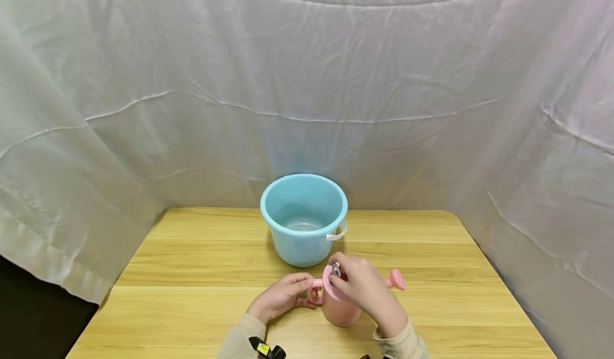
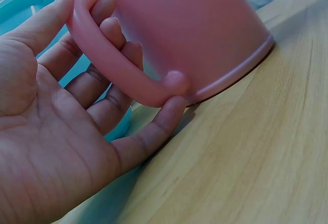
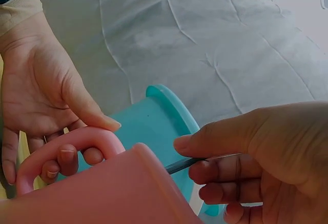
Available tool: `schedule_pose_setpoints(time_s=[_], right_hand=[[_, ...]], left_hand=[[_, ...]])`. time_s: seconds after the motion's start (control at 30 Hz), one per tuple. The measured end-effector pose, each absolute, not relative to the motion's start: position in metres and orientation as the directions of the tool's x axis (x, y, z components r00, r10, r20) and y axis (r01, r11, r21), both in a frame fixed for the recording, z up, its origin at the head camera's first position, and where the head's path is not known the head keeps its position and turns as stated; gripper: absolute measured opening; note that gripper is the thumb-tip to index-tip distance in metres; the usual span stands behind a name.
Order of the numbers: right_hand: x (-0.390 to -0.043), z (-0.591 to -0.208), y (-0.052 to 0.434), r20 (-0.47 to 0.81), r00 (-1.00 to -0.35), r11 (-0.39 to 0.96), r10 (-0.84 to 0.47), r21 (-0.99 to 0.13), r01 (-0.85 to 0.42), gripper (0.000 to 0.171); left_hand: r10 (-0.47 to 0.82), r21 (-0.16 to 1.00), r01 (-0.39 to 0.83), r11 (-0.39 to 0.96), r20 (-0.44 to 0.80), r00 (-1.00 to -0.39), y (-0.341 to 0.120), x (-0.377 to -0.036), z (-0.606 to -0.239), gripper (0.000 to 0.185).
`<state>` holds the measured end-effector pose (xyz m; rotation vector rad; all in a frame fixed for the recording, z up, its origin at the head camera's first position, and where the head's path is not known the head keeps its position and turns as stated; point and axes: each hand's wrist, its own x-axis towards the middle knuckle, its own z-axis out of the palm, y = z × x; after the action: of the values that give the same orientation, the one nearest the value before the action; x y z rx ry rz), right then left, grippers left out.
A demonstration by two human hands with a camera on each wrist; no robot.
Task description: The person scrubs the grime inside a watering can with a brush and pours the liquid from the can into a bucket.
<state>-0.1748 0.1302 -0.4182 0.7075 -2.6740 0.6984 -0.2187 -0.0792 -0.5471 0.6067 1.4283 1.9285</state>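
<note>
A pink watering can (image 1: pixel 341 312) stands upright on the table, its spout and rose (image 1: pixel 396 279) pointing right. My left hand (image 1: pixel 283 296) grips the can's handle (image 2: pixel 105 52), with the thumb on its top and several fingers through the loop. Over the can's top opening, my right hand (image 1: pixel 366 282) pinches a thin grey object (image 3: pixel 180 165) between thumb and fingers. In the head view that object looks like a small loop; its lower part is hidden by the can, and I cannot tell its kind.
Behind the can, a light blue bucket (image 1: pixel 299 244) with a white handle (image 1: pixel 338 233) stands near the table's far edge. The table (image 1: pixel 192 274) is wooden. Pale grey cloth (image 1: pixel 307 71) hangs at the back and both sides.
</note>
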Motion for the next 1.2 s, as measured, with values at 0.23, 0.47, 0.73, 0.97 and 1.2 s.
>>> schedule_pose_setpoints(time_s=[0.23,0.47,0.73,0.97,1.2], right_hand=[[-0.176,-0.419,0.129,0.382,-0.844,0.777,-0.375,-0.367,-0.511,0.016],[-0.175,-0.418,0.13,0.351,-0.867,0.797,-0.355,-0.372,-0.477,0.015],[-0.176,-0.417,0.133,0.356,-0.868,0.793,-0.347,-0.383,-0.474,0.016],[-0.175,-0.413,0.138,0.372,-0.873,0.802,-0.316,-0.386,-0.455,0.016],[-0.17,-0.405,0.143,0.457,-0.842,0.798,-0.287,-0.373,-0.474,0.02]], left_hand=[[0.733,0.953,-0.233,-0.193,-0.018,-0.68,-0.079,-0.218,-0.547,0.022],[0.733,0.953,-0.229,-0.198,-0.011,-0.68,-0.079,-0.218,-0.547,0.022],[0.734,0.954,-0.224,-0.2,-0.006,-0.68,-0.079,-0.218,-0.547,0.023],[0.735,0.954,-0.228,-0.196,-0.011,-0.678,-0.079,-0.218,-0.546,0.023],[0.732,0.953,-0.224,-0.205,-0.002,-0.681,-0.079,-0.218,-0.547,0.021]])
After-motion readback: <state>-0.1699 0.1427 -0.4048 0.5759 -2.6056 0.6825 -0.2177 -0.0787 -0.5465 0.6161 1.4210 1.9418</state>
